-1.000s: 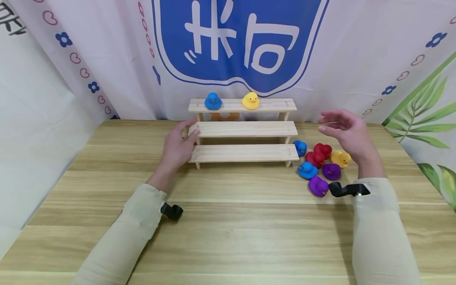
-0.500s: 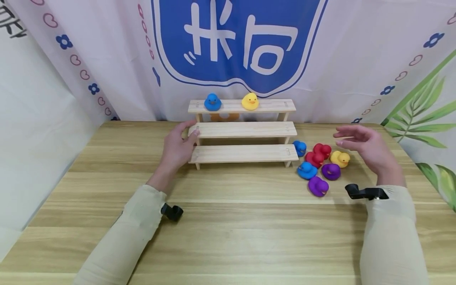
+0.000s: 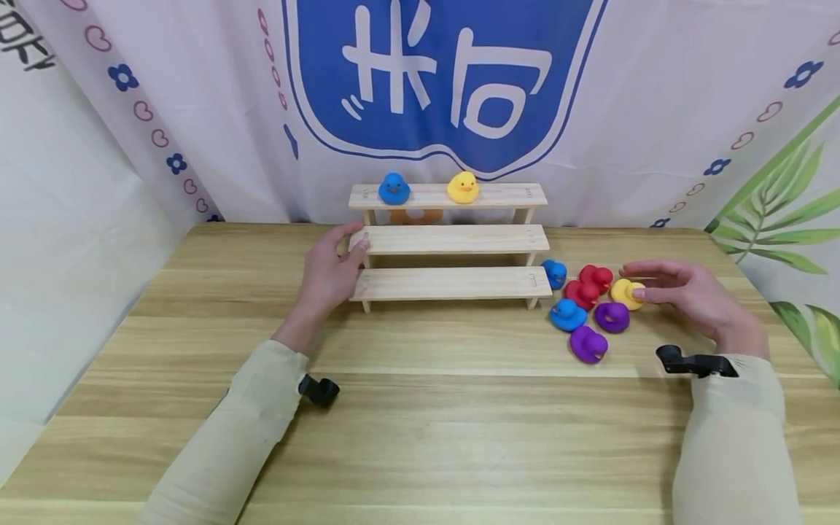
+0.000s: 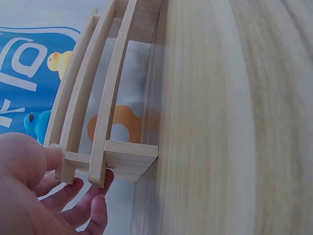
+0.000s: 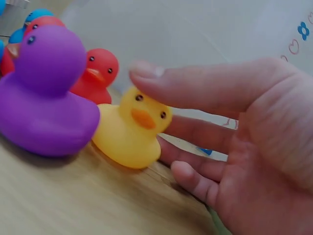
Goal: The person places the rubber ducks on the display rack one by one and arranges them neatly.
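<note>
From my remote place, I am seeing the right hand (image 3: 698, 295) reaching around a yellow duck (image 3: 626, 294), which is sitting upright on the tabletop (image 3: 420, 437) at the right edge of a small group of ducks. The fingers (image 5: 200, 134) of this hand are staying loose and not closed: the thumb (image 5: 195, 88) is passing in front of the duck's head in the right wrist view, and the others are extending behind its body. I cannot tell if they are pressing on it.

My left hand (image 3: 331, 270) is gripping the left end of the middle board of a three-step wooden stand (image 3: 453, 238). Its thumb is resting on the upper side, and its other fingers are curling underneath, near the end of the lowest board.

Just beside the yellow duck, a purple duck (image 3: 612, 317) is sitting nearer to me, and a red duck (image 3: 596, 277) is sitting to its left. Another red duck (image 3: 580, 294), a blue duck (image 3: 566, 315) and a second purple duck (image 3: 588, 344) are completing the near side. One more blue duck (image 3: 555, 275) is standing close to the right end of the lowest board.

On the top board, a blue duck (image 3: 394, 189) and a yellow one (image 3: 463, 188) are facing forward, well apart.
</note>
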Demonstrator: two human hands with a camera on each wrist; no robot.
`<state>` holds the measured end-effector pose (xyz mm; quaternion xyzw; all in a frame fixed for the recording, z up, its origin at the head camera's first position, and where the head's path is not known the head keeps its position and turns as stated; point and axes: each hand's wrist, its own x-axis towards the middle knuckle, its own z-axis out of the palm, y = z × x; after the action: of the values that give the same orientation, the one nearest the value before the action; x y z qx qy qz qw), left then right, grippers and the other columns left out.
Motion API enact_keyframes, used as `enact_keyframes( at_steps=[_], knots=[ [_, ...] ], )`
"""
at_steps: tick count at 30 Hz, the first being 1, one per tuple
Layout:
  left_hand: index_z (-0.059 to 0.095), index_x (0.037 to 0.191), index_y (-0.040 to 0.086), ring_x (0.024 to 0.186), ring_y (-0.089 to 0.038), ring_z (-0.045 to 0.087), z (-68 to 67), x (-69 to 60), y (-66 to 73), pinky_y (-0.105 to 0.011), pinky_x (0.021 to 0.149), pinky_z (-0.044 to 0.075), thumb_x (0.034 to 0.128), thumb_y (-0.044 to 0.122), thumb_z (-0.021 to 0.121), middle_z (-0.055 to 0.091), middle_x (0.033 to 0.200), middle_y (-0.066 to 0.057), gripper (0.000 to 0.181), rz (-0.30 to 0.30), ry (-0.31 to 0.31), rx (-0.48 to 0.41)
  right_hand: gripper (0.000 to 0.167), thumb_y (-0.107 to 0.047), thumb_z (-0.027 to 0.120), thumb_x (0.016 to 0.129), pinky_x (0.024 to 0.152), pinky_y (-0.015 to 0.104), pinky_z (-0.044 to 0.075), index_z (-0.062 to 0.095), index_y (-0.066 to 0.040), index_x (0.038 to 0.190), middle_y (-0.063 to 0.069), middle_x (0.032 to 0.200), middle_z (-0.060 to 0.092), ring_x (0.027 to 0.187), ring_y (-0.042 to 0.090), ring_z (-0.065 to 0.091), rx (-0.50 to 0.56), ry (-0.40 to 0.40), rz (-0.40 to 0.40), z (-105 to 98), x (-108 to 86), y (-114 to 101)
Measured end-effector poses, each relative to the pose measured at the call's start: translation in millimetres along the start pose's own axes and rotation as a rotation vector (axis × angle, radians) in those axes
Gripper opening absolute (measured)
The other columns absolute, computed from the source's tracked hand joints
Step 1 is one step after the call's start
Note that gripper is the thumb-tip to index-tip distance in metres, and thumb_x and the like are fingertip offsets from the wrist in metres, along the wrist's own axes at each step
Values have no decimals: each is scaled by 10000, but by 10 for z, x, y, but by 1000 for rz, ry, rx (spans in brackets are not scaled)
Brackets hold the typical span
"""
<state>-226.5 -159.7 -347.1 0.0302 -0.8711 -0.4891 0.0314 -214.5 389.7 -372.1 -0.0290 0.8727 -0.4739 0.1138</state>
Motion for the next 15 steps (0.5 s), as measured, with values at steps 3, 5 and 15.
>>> enact_keyframes(
  at_steps=[3,5,15],
  knots=[
    [486,1595,244,1031,-266,727,4,10,-6,-241,669,579,1120,326,544,385,1714,-66,486,4,6,1,582,-199,770,989,903,91,528,564,-74,1519,-325,1258,624,1130,-105,601,-62,-31,-12,-17,-15,33],
    [488,1594,245,1021,-262,728,6,13,-5,-242,664,578,1119,326,546,388,1713,-65,485,5,8,0,609,-208,791,971,899,99,530,562,-86,1522,-304,1266,597,1123,-77,589,-111,-53,-7,-23,-17,45],
    [483,1597,237,888,-228,705,-2,8,-1,-242,592,539,1120,324,546,397,1707,-76,489,4,6,1,601,-244,761,999,895,128,519,543,-89,1537,-303,1242,560,1110,-42,550,-189,-70,23,-8,-1,40]
  ],
)
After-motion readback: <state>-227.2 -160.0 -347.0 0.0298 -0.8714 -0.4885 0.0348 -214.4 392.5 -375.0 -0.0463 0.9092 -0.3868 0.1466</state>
